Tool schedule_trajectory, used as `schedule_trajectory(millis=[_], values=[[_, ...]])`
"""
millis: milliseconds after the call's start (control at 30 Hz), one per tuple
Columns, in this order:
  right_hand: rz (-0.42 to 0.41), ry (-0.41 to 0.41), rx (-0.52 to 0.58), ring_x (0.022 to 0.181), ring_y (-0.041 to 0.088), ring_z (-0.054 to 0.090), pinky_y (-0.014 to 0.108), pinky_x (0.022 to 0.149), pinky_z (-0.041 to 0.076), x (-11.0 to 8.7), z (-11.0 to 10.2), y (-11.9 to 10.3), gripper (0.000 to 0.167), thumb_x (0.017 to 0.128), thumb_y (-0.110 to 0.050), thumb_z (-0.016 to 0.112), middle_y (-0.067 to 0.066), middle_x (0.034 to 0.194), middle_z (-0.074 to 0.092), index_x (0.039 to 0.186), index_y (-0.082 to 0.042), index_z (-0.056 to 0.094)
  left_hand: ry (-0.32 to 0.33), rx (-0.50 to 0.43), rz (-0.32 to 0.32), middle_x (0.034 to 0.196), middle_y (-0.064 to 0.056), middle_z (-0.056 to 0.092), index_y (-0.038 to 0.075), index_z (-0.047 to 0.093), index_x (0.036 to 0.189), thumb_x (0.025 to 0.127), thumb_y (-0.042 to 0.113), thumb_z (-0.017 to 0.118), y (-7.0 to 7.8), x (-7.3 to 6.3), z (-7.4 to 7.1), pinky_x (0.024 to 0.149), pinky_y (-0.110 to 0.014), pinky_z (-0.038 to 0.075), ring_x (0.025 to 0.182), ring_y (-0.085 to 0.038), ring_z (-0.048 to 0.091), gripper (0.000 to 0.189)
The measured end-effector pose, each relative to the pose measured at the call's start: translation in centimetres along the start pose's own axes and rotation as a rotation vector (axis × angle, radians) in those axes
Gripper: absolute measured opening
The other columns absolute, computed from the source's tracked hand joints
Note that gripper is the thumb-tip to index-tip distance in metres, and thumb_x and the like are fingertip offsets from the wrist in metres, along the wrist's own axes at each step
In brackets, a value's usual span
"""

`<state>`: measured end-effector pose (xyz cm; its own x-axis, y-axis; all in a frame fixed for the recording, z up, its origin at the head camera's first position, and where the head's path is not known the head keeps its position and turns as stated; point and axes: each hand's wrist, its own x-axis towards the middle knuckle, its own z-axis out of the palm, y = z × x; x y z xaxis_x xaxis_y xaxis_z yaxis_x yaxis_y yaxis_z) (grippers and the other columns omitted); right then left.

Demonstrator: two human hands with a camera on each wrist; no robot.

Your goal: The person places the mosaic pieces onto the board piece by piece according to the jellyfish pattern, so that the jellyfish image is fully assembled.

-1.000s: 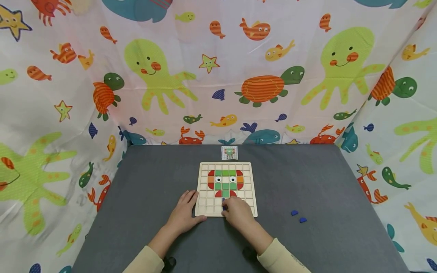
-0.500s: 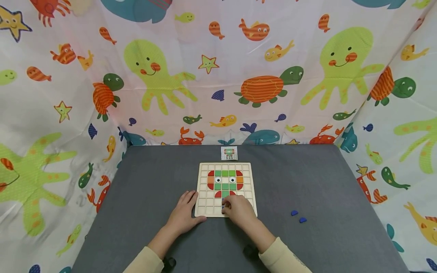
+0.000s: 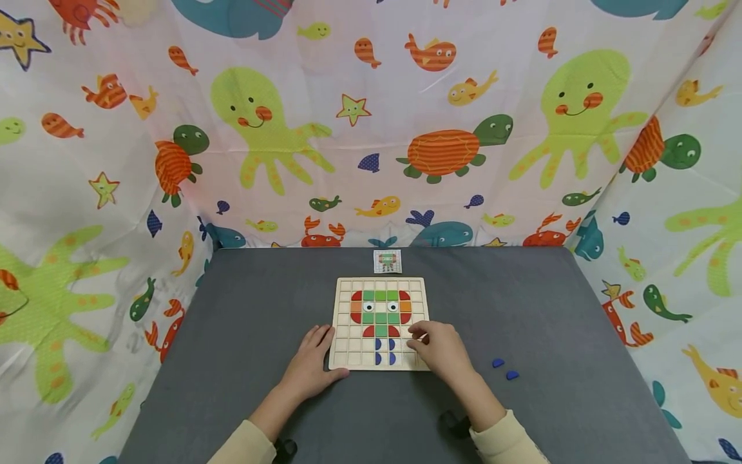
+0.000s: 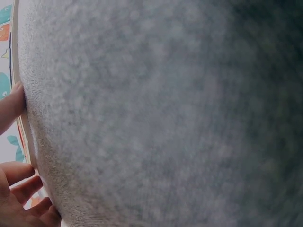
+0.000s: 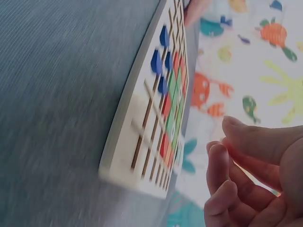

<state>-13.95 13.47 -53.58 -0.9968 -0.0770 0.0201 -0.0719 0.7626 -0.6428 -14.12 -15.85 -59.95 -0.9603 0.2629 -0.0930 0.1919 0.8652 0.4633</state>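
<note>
A wooden grid board (image 3: 345, 345) lies on the grey table, bearing red, orange and green tiles and two eye tiles (image 3: 368, 307). Below these sit several blue quarter-round pieces (image 3: 392, 358) in the lower squares. My left hand (image 3: 310, 361) rests at the board's lower left corner, fingers along the left side and thumb by the front edge; the left wrist view shows its fingers (image 4: 21, 172) at the rim. Over the right part of the board hovers my right hand (image 3: 443, 351), fingers loosely bent with nothing between them, also in the right wrist view (image 5: 251, 175).
Two loose blue pieces (image 3: 498, 363) lie on the table (image 3: 556, 322) to the right of the board. A small picture card (image 3: 387, 261) with a similar pattern lies behind the board. A sea-animal curtain (image 3: 371, 148) surrounds the table's back and sides.
My right hand has left the blue pieces at the board's lower middle and moved right, leaving them in view on the grid. The left hand stays at the corner.
</note>
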Motion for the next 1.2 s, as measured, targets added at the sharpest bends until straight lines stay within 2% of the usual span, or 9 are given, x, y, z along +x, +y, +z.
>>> schedule_trajectory(millis=[200,433,700,900,1000,1200], values=[[0.069,0.075,-0.007,0.078,0.015,0.069,0.033,0.066,0.055,-1.0,-2.2,3.1,0.023,0.084,-0.016,0.083,0.001,0.091,0.075,0.105,-0.009,0.078,0.0,0.005,0.008,0.16,-0.012,0.037,0.007,0.037,0.157,0.08,0.053,0.082,0.0,0.1,0.0,0.112,-0.055,0.039,0.151,-0.037,0.025,0.1],[0.134,0.124,-0.072,0.082,0.021,0.071,0.042,0.07,0.055,-2.3,-5.1,6.7,0.026,0.084,-0.016,0.082,0.004,0.096,0.076,0.109,-0.011,0.077,-0.004,-0.007,0.006,0.16,-0.013,0.037,0.007,0.037,0.157,0.08,0.053,0.082,-0.1,0.1,-0.1,0.112,-0.056,0.039,0.151,-0.037,0.025,0.1],[0.208,0.037,-0.103,0.093,0.031,0.069,0.047,0.071,0.055,-3.9,-6.8,10.3,0.035,0.087,-0.017,0.08,0.014,0.11,0.072,0.12,-0.009,0.072,-0.006,-0.003,-0.006,0.16,-0.012,0.037,0.007,0.037,0.157,0.08,0.053,0.081,-0.4,-0.2,0.2,0.112,-0.055,0.04,0.151,-0.037,0.025,0.1],[0.226,0.003,-0.112,0.108,0.041,0.063,0.055,0.083,0.052,-4.4,-7.2,13.2,0.038,0.085,-0.014,0.081,0.024,0.122,0.064,0.121,-0.007,0.071,-0.005,-0.009,-0.001,0.16,-0.013,0.036,0.007,0.036,0.157,0.081,0.053,0.081,-0.2,0.0,0.1,0.112,-0.055,0.04,0.152,-0.037,0.024,0.1],[0.225,-0.013,-0.106,0.108,0.04,0.063,0.055,0.084,0.051,-4.4,-7.3,14.1,0.035,0.085,-0.014,0.081,0.023,0.12,0.064,0.119,-0.007,0.073,0.0,-0.016,-0.001,0.16,-0.013,0.037,0.006,0.037,0.157,0.08,0.052,0.082,-0.1,0.0,0.0,0.112,-0.056,0.039,0.151,-0.037,0.025,0.1],[0.239,-0.087,-0.085,0.093,0.029,0.067,0.049,0.078,0.054,-4.1,-7.8,14.8,0.027,0.087,-0.018,0.08,0.011,0.103,0.071,0.112,-0.008,0.075,0.001,-0.004,0.006,0.16,-0.013,0.036,0.007,0.037,0.157,0.081,0.053,0.081,-0.1,0.0,0.0,0.113,-0.055,0.039,0.152,-0.038,0.024,0.1]])
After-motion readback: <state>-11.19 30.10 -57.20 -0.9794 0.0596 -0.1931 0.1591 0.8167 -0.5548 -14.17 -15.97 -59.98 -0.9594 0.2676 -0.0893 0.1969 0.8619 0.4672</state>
